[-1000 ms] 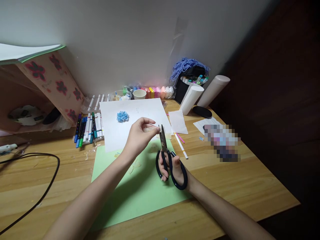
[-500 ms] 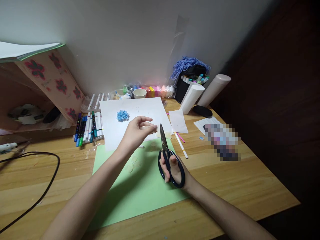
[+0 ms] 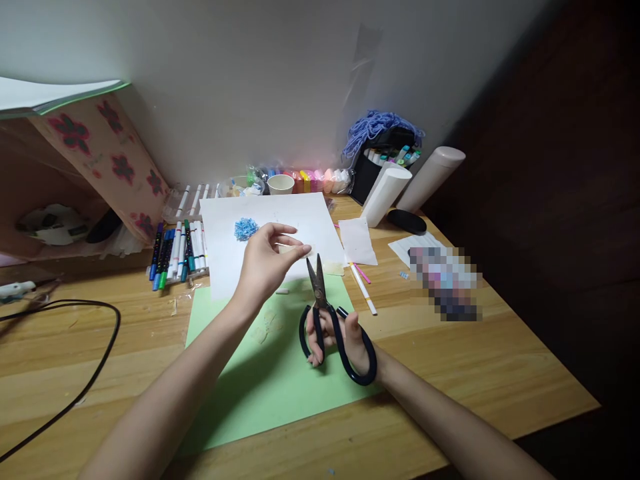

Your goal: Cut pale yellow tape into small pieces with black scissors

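Observation:
My left hand point(image 3: 270, 257) is over the white paper point(image 3: 225, 267), its thumb and fingers pinching a small pale piece point(image 3: 289, 249) that is mostly hidden. My right hand point(image 3: 345, 337) has its fingers through the black handles of a pair of scissors point(image 3: 320, 290). The blades are spread apart and point up, their tips just beside my left fingertips. Below both hands lies a green sheet point(image 3: 280, 400) with thin pale scraps point(image 3: 269, 325) on it. A pale yellowish piece point(image 3: 333, 268) rests by the edge of the white paper.
A pile of blue shreds point(image 3: 246, 229) sits on the white paper. Markers point(image 3: 173, 253) lie at left, a paper cup point(image 3: 281, 185) behind. White bottles point(image 3: 387, 197) and a black pen holder point(image 3: 365, 177) stand at back right. A black cable point(image 3: 113, 347) curves at left.
The scissor blades have opened and the handles have spread, with the scissors shifting slightly left. My left hand has moved a little up and left, still pinching.

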### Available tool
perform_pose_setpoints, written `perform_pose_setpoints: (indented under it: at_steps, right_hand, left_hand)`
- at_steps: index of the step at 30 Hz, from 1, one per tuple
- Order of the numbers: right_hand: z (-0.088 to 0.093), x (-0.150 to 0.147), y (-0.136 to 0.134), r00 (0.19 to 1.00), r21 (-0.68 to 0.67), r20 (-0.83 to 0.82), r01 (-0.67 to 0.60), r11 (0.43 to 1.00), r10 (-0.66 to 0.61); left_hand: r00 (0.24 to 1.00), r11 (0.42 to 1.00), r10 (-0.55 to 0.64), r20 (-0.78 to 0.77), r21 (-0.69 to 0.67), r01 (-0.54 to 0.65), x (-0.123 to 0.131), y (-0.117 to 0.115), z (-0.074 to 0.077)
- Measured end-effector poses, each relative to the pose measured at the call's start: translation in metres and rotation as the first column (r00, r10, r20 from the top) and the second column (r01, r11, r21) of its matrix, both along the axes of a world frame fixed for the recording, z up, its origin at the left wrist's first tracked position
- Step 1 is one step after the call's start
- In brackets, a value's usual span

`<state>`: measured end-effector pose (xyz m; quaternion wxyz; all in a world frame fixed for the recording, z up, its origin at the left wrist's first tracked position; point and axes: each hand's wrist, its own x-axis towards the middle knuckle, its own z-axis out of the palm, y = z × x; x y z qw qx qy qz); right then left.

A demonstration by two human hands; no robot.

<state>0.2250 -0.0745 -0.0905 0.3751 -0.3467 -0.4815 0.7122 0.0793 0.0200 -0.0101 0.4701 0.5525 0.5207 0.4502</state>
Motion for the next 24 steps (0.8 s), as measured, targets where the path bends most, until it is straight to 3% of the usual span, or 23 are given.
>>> perform_pose_setpoints:
  at_steps: [7, 13, 20, 24]
  right_hand:
    - [0.0, 0.0, 0.0, 1.0, -0.018, 0.001, 0.022, 1.0, -0.022]
    - [0.002, 0.0, 0.003, 0.997, 0.002, 0.039, 0.073, 0.997, -0.073]
    - [0.002, 0.001, 0.004, 0.993, 0.002, 0.042, 0.11, 0.994, -0.11]
    - [0.003, 0.0, 0.003, 0.994, -0.001, 0.039, 0.103, 0.995, -0.103]
  left_hand:
    - [0.995, 0.998, -0.048, 0.086, -0.042, 0.052, 0.005, -0.003, -0.001]
    - [0.995, 0.994, -0.076, 0.067, -0.068, 0.081, 0.006, -0.004, -0.001]
    - [0.983, 0.968, -0.18, -0.017, -0.178, 0.174, 0.0, -0.003, 0.009]
    - [0.981, 0.971, -0.19, -0.046, -0.153, 0.181, -0.003, -0.002, 0.011]
